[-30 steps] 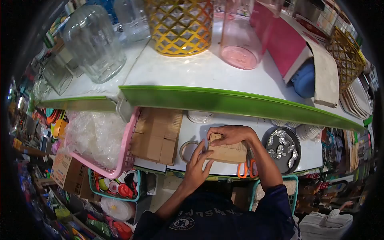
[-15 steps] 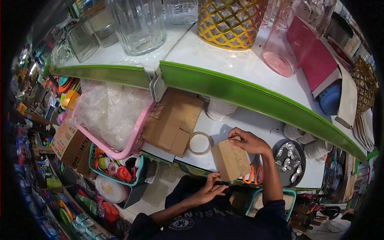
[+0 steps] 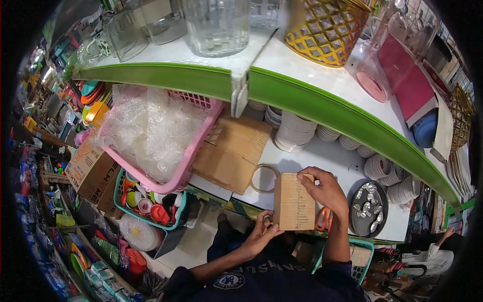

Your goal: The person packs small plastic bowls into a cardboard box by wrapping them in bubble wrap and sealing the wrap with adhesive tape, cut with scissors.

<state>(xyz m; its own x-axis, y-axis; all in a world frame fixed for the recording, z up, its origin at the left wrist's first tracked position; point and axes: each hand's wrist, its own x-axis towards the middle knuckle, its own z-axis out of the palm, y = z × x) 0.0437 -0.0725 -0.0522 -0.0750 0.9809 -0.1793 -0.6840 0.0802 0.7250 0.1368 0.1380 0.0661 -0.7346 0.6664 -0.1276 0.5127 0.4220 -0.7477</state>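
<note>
A folded piece of brown cardboard [image 3: 291,209] with a rough, wrinkled strip down its face is held up over the white shelf. My right hand [image 3: 326,192] grips its upper right corner, thumb on the front face. At the lower left edge, the fingers of my left hand [image 3: 260,237] are closed on the same cardboard. Orange-handled scissors [image 3: 323,219] lie just right of it, partly covered by my right forearm and the cardboard. To the left, a roll of tape [image 3: 264,178] lies flat on the shelf beside a larger flattened cardboard sheet [image 3: 234,151].
A pink basket [image 3: 173,183] of bubble wrap stands left, above a teal basket [image 3: 180,209] of plastic items. A dark round pan [image 3: 359,221] with foil-wrapped pieces sits right. Stacked white cups [image 3: 294,132] stand behind. A green-edged shelf [image 3: 322,108] with glassware overhangs the workspace.
The cardboard has turned to face me more squarely, and my left hand has closed on its lower left edge. The whole view has shifted, so the surroundings appear further right.
</note>
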